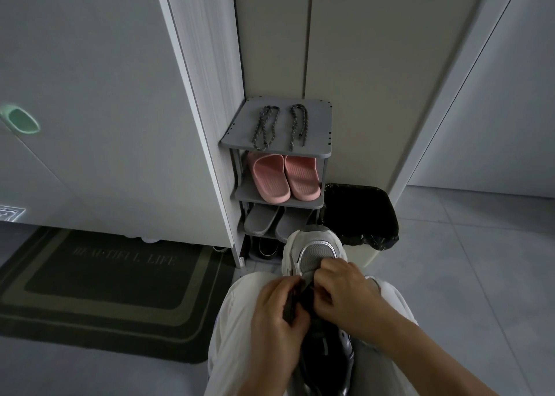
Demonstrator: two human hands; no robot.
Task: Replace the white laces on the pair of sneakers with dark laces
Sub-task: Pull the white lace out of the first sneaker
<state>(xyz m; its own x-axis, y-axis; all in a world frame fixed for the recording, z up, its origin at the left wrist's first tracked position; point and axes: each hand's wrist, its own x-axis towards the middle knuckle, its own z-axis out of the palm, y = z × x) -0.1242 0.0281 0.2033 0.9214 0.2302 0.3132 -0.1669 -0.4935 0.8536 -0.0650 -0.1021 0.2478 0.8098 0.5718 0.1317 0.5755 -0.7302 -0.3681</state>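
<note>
The grey-and-white mesh sneaker (316, 250) is held on the lap, long axis 6 to 12 o'clock, toe away. The left hand (277, 314) & right hand (345, 293) are curled close together at its throat, pinching a dark part there; lace or tongue can't be told. The two dark braided laces (264, 128) lie on the grey plastic shoe rack (319, 125), at 12 o'clock, well apart from both hands. The right hand is judged nearer.

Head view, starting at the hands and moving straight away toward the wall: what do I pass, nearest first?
Left hand and right hand gripping the sneaker → grey slippers on a low shelf of the rack → pink slippers one shelf up → dark laces on the top shelf.
</note>
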